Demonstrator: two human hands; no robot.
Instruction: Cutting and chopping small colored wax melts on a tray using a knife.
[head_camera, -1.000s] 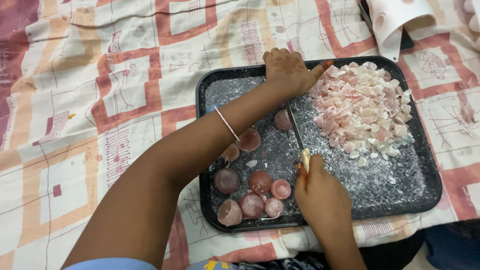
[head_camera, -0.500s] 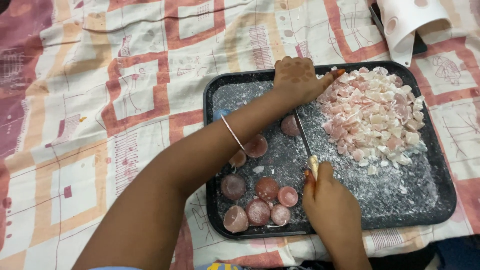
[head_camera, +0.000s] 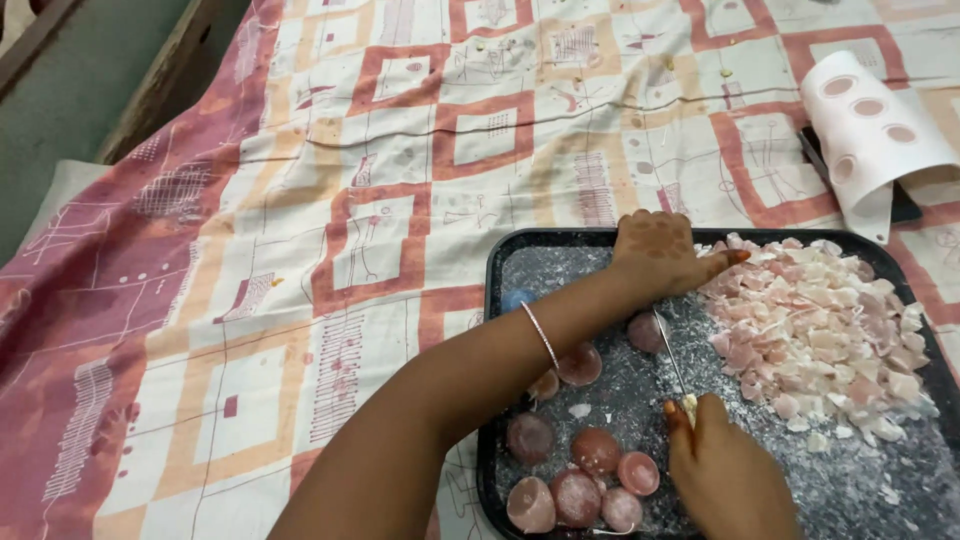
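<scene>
A: Patterned cloth in red, pink and cream squares covers the whole surface, and a black tray sits on it at the lower right

B: Yes, and the tray floor is dusted white all over. Look at the right half: a big heap of pale pink and white chopped pieces

A: Left hand reaches across, palm down at the tray's far rim, fingers together and flat, fingertips touching the edge of that heap. A thin bangle sits on the forearm

B: Right hand is at the near edge, closed around the handle of a knife; the thin blade points away towards the left hand, just beside the heap

A: And the round ones? Brownish-pink halves grouped in the tray's near left corner, a few more under the left forearm, one just beside the blade

B: Beyond the tray, top right, a curled white sheet with pink ovals lies on a dark flat thing I cannot identify
</scene>
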